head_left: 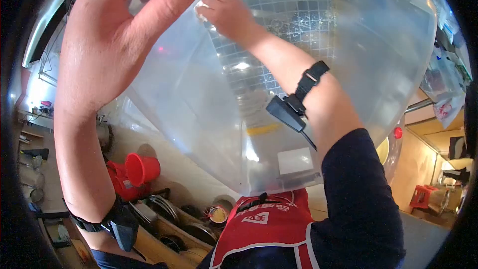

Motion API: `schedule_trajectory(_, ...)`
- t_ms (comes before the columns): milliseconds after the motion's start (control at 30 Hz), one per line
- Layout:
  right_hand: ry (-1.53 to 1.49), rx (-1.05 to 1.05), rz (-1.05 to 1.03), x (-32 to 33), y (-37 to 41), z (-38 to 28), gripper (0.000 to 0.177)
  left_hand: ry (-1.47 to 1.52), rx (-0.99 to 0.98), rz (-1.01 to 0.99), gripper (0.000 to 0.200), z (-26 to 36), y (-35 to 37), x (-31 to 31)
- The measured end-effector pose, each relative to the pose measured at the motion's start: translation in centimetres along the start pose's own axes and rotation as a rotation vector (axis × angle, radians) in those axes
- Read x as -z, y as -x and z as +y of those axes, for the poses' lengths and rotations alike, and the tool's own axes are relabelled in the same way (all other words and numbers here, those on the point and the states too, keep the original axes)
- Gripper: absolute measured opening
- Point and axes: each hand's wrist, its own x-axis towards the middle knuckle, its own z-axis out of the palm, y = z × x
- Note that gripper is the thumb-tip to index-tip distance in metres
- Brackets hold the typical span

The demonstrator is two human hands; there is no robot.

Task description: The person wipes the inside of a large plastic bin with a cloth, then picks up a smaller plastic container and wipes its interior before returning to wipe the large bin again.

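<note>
Peeking from under the curled fingers of the right hand point(231, 19), a small white wad point(201, 12) is held at the large translucent bin point(184, 114), mostly hidden and hard to make out. The thumb of the left hand point(107, 35) is extended, but its other fingers are mostly cut off by the top edge, so their grasp cannot be told.

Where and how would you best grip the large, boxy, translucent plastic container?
Probably by opposite outer edges, left hand from the left, right hand from the right. The container is far broader than a hand, with wide, smooth-looking sides; its edges should be easier to hook. The left thumb is spread near the upper-left edge.
</note>
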Motion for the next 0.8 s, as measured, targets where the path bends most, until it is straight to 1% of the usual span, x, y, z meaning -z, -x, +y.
schedule_trajectory(33,0.058,-0.016,-0.017,0.9,0.3,0.3,0.022,-0.049,-0.005,-0.015,0.037,0.2,0.1,0.3)
schedule_trajectory(133,0.184,-0.071,-0.032,2.7,2.6,2.8,0.030,-0.071,-0.069,-0.031,0.036,-0.2,0.1,0.8)
schedule_trajectory(200,0.363,-0.146,-0.086,4.8,3.9,4.4,0.032,-0.069,-0.110,-0.042,0.035,-0.4,-0.1,1.2)
schedule_trajectory(267,0.495,-0.296,0.044,7.2,5.6,6.3,0.030,-0.077,-0.141,-0.051,0.034,-0.5,-0.4,1.5)
schedule_trajectory(300,0.497,-0.292,0.044,8.3,6.7,6.7,0.030,-0.081,-0.154,-0.053,0.034,-0.4,-0.7,1.4)
schedule_trajectory(367,0.462,-0.389,-0.227,10.8,9.1,6.2,0.027,-0.090,-0.170,-0.054,0.033,0.1,-0.8,1.1)
schedule_trajectory(400,0.465,-0.391,-0.225,11.7,9.6,5.6,0.027,-0.102,-0.176,-0.053,0.033,0.5,-0.9,0.9)
schedule_trajectory(467,0.176,-0.207,-0.289,12.9,9.6,4.8,0.022,-0.119,-0.181,-0.047,0.032,0.8,-1.0,0.7)
schedule_trajectory(500,0.176,-0.209,-0.289,12.9,8.7,5.5,0.022,-0.125,-0.180,-0.045,0.032,0.9,-1.0,0.7)
schedule_trajectory(567,0.383,-0.504,0.144,12.9,7.8,7.8,0.024,-0.142,-0.178,-0.042,0.032,1.5,-0.9,0.4)
schedule_trajectory(600,0.386,-0.508,0.146,11.8,8.7,8.2,0.024,-0.152,-0.174,-0.035,0.032,1.6,-0.9,0.2)
schedule_trajectory(667,0.040,-1.068,-0.039,8.3,10.3,7.7,0.030,-0.172,-0.174,-0.028,0.032,1.9,-0.8,0.0)
schedule_trajectory(733,-0.152,-1.008,-0.441,8.4,10.7,1.6,0.031,-0.185,-0.187,-0.024,0.032,2.1,-0.9,-0.1)
schedule_trajectory(800,-0.059,-0.281,-0.480,3.3,18.6,-0.8,0.033,-0.206,-0.206,-0.021,0.032,2.4,-0.8,-0.1)
